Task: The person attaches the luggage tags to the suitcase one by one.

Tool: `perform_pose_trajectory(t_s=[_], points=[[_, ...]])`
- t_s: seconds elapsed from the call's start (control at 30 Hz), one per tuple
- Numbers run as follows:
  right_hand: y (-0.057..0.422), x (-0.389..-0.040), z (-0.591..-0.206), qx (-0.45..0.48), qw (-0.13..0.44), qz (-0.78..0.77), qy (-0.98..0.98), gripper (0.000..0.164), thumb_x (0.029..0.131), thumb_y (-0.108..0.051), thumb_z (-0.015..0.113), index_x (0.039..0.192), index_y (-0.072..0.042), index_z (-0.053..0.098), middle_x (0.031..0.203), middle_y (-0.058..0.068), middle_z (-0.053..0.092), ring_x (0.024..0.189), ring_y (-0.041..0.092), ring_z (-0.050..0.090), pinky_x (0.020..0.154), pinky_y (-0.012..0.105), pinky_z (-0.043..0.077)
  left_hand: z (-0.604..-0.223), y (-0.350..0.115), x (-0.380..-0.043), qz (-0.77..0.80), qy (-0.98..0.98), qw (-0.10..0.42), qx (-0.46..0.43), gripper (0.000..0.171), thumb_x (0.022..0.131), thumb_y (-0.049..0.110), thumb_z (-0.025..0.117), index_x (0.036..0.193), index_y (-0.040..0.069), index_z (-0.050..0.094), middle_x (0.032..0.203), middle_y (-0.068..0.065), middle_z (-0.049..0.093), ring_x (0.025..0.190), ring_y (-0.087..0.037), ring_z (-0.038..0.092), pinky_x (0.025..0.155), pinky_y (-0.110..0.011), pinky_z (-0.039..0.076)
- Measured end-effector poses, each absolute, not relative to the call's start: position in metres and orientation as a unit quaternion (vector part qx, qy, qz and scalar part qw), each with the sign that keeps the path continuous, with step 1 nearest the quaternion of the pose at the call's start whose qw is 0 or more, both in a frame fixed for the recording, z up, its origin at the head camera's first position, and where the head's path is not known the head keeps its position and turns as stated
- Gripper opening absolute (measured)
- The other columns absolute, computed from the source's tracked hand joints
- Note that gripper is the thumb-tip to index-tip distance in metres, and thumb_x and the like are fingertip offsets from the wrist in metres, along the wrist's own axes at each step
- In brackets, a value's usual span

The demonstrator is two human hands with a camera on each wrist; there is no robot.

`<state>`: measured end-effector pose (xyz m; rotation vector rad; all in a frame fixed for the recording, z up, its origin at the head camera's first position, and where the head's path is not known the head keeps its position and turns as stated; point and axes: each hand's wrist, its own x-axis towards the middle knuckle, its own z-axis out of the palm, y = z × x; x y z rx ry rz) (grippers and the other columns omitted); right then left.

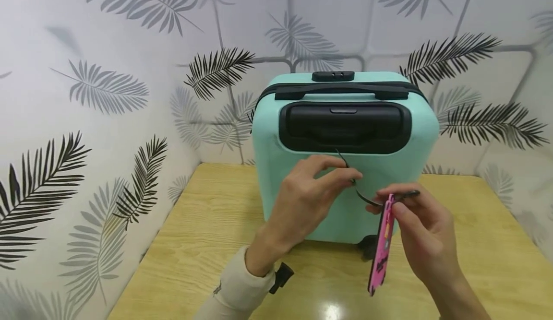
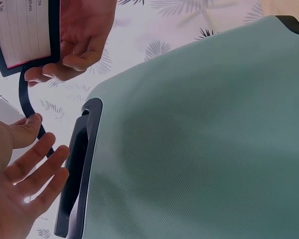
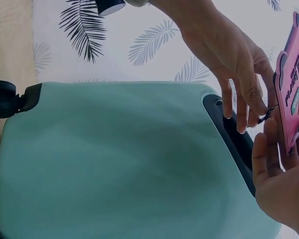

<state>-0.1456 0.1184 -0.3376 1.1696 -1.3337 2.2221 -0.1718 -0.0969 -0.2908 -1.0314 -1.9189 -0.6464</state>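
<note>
A pink luggage tag [image 1: 382, 250] hangs edge-on from my right hand [image 1: 425, 233], which pinches it at its top end. Its back, in the left wrist view, carries a lined white address card [image 2: 25, 32] in a dark frame. A thin black strap [image 1: 366, 199] runs from the tag to my left hand [image 1: 306, 200], where thumb and forefinger pinch it. The strap's free tip sticks up past those fingers. Both hands are in front of a mint-green suitcase [image 1: 332, 195], below its recessed black pull handle [image 1: 344, 123].
The suitcase stands upright on a light wooden table [image 1: 207, 243]. On its top are a black carry handle [image 1: 341, 89] and a lock [image 1: 332, 76]. A caster wheel [image 1: 368, 247] shows at its base. Leaf-patterned wall covering [image 1: 108, 85] rises behind and at the left.
</note>
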Motion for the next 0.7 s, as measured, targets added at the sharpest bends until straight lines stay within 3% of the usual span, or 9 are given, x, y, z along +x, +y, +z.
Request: perform_pose_trajectory(t_s=[0.43,0.7], points=[[0.118,-0.145,-0.335,0.393,0.158,0.779,-0.462,0.037,0.099,0.024,0.028,0.125,0.021,0.054,0.118,0.022,0.068,0.109,0.028,0.069,0.099,0.039,0.057,-0.288,-0.095,-0.175,-0.266,-0.756,0.430,-0.415,0.015,0.099,0.016,0.072,0.113,0.016,0.077,0.115,-0.002,0.069,0.112,-0.015,0.065,0.108,-0.025,0.046],[0.112,-0.154,-0.326,0.416,0.170,0.772,-0.450,0.037,0.097,0.025,0.028,0.125,0.022,0.053,0.118,0.023,0.068,0.108,0.029,0.069,0.098,0.039,0.058,-0.282,-0.100,-0.177,-0.261,-0.747,0.453,-0.411,0.015,0.098,0.014,0.074,0.112,0.014,0.077,0.115,-0.002,0.066,0.112,-0.015,0.063,0.102,-0.023,0.048]])
